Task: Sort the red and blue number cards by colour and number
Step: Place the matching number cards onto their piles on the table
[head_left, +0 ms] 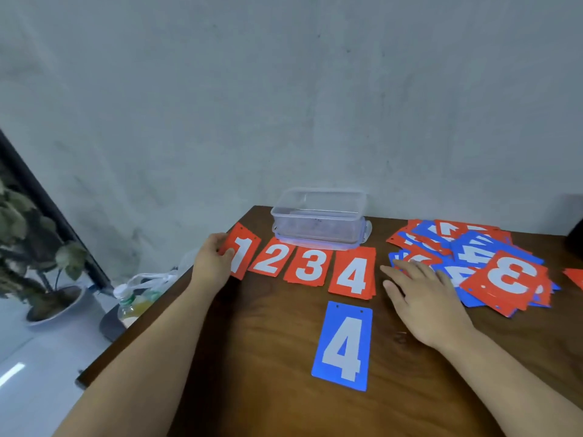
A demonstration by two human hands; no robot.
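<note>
We see left hand (pixel 214 263) pinching red 1 card (pixel 243 247), white numeral; red row (pixel 309 266) runs to 4; blue 4 card (pixel 342 345) below; right hand (pixel 419 298) flat, fingers straight, at mixed pile (pixel 473 247).

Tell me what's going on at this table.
A person sorts number cards. The red 1, red 2, red 3 and red 4 lie in a row, the blue 4 in front of the red 4. The left grip pinches the red 1; the right grip rests open at the edge of the unsorted pile.
</note>
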